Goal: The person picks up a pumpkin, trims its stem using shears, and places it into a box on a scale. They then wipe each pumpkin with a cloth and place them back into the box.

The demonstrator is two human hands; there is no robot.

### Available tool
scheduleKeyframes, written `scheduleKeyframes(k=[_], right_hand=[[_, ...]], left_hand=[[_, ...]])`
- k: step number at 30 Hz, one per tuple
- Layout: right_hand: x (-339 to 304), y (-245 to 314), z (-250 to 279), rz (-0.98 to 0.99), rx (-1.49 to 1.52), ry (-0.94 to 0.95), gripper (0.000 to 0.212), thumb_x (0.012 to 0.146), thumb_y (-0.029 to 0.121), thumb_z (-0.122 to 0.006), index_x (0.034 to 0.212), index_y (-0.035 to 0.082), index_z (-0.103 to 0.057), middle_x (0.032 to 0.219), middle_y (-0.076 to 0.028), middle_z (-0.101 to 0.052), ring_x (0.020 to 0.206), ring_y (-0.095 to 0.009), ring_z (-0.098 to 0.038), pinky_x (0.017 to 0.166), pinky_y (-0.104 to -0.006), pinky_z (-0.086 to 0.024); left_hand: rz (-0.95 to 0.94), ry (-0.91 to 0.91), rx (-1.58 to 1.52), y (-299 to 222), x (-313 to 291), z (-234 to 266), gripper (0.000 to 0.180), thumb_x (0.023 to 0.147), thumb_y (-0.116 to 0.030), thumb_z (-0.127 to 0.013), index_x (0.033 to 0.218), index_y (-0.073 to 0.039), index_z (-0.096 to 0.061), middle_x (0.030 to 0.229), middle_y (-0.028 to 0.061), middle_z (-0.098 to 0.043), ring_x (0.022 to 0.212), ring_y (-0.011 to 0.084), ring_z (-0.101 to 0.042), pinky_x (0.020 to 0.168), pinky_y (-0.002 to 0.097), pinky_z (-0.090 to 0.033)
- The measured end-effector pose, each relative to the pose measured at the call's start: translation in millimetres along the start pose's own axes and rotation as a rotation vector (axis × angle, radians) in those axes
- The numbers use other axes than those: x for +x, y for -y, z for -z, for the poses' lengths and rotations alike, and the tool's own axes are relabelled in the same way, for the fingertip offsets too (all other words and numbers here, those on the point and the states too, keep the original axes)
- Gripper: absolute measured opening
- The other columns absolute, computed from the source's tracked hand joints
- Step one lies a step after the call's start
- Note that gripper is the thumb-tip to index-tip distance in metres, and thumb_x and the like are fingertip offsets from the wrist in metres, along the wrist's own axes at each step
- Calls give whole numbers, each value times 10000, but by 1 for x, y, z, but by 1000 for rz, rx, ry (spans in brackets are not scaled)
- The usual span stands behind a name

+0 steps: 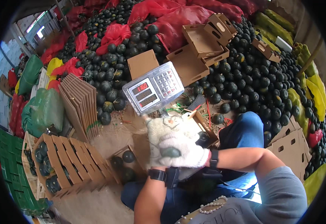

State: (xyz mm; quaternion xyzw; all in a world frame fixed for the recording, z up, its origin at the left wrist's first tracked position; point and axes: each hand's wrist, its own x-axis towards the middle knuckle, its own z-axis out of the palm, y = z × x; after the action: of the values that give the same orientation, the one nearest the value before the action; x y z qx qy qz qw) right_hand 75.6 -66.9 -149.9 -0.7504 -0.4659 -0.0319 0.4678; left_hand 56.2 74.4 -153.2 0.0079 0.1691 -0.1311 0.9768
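Both my hands wear white knit gloves and overlap in front of my lap, below a digital scale [153, 89] with lit red digits. My left hand [153, 136] reaches forward, partly covered by my right hand [187, 151], which lies across it with bent fingers. Between the hands shows a smooth grey-green oval patch [170, 152]; I cannot tell whether it is a squash or part of a glove. My left fingers are blurred and mostly hidden. Just beyond sits a cardboard box [209, 130] holding a dark green squash [203, 139].
Another box [112, 154] with several squashes stands left of my hands, beside a row of filled cartons [71, 158]. Folded cardboard [79, 104] leans behind them. Heaped squashes [241, 80], red mesh sacks [181, 24] and empty trays [187, 63] lie beyond. Flattened cardboard [292, 149] is at right.
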Motion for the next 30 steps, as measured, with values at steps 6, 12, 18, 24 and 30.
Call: scheduleKeyframes(k=[6, 12, 18, 24, 30], right_hand=[[31, -11, 15, -76, 21, -88, 332, 902, 270, -733, 1142, 43, -701, 1087, -178, -701, 1036, -350, -665, 965, -441, -517], [40, 10, -17, -318, -217, -213, 276, 946, 294, -714, 1098, 63, -716, 1125, -181, -681, 1045, -368, -650, 921, -446, -523], [25, -19, -31, -414, 497, -532, 507, 985, 272, -695, 1399, 8, -568, 1316, -204, -635, 1239, -283, -606, 1060, -397, -482], [32, -17, 16, -210, -107, 194, 514, 926, 424, -728, 1342, 141, -622, 1113, -167, -654, 1020, -312, -663, 901, -445, -526], [9, -29, -15, -427, 149, -187, 581, 963, 370, -724, 1370, -18, -577, 1166, -177, -667, 1105, -279, -639, 983, -394, -506]], left_hand=[[-659, 151, 778, 14, 5, 9, 376, 1013, -411, -682, 1245, -120, -623, 1212, 27, -654, 1109, 147, -638, 983, 363, -547], [-751, 203, 1361, -23, 11, 10, 297, 1076, -244, -492, 1270, -48, -603, 1159, 57, -629, 1170, 168, -618, 1035, 318, -512], [-650, 21, 629, 12, 5, -1, 289, 1099, -311, -491, 1220, -70, -593, 1158, 95, -671, 1076, 170, -669, 928, 342, -591], [-473, 60, 717, -29, 1, 2, 301, 1063, -283, -600, 1232, -34, -604, 1135, 77, -677, 1071, 185, -678, 978, 337, -555], [-705, -112, 638, 7, 0, 5, 265, 1036, -317, -634, 1193, -104, -642, 1107, 54, -694, 1019, 177, -670, 943, 326, -552]])
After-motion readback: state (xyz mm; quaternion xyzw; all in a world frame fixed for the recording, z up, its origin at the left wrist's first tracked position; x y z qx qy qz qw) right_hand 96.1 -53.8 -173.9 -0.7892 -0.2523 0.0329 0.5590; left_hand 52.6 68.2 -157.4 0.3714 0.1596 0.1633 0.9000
